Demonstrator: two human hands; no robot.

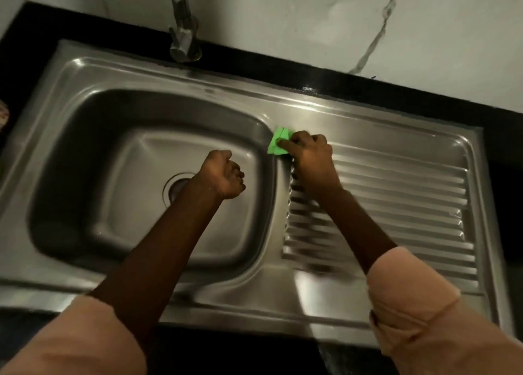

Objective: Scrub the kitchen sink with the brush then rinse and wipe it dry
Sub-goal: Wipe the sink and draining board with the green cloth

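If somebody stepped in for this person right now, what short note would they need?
Right hand: grips a green scrubber, pressed on the sink at the strip between basin and ribbed drainboard.
Left hand: curled, holding nothing, above the basin.
Tap: at the back; no water seen running.
Done: scrubbing is under way; how much is covered cannot be told.
Left: finish scrubbing, rinse, wipe dry. No drying cloth in view.

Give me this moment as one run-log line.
right hand: grips green scrubber on sink ledge by drainboard | left hand: curled, holds nothing, over basin | tap: no water seen
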